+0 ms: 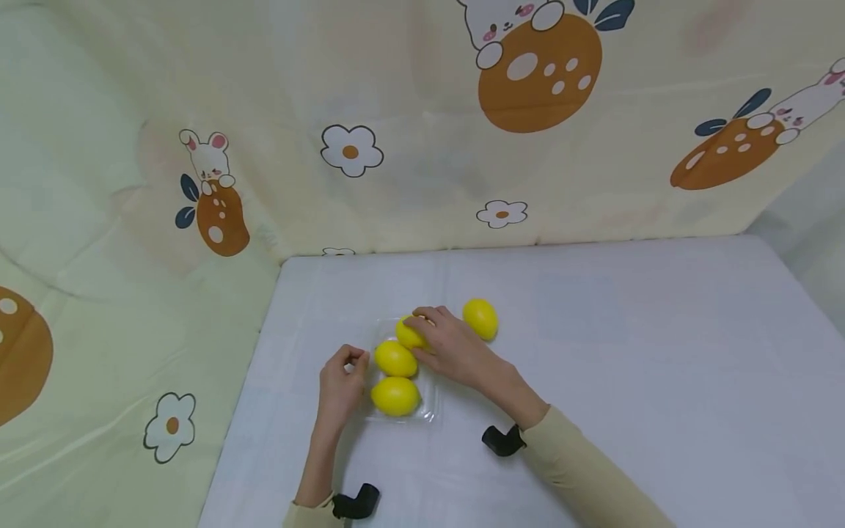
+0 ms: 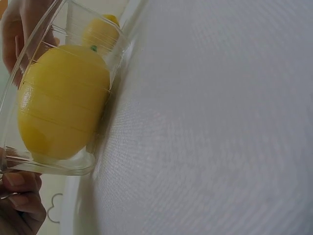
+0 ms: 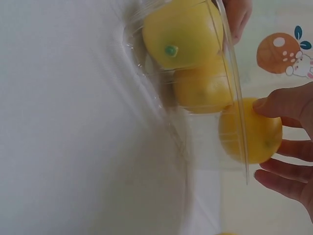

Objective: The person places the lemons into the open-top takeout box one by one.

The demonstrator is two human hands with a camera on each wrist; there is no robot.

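A clear plastic tray lies on the table, holding two yellow lemons, a front lemon and a middle lemon. My left hand pinches the tray's left rim between thumb and fingers; the left wrist view shows those fingers at the tray's edge. At the tray's far end, my right hand grips a third lemon, its thumb and fingers around the fruit. Seen from the right wrist, this lemon sits at rim height, partly behind the clear wall.
Another lemon rests on the white table, just beyond the right hand and outside the tray. A cream curtain with rabbit and flower prints hangs behind the table and along its left side.
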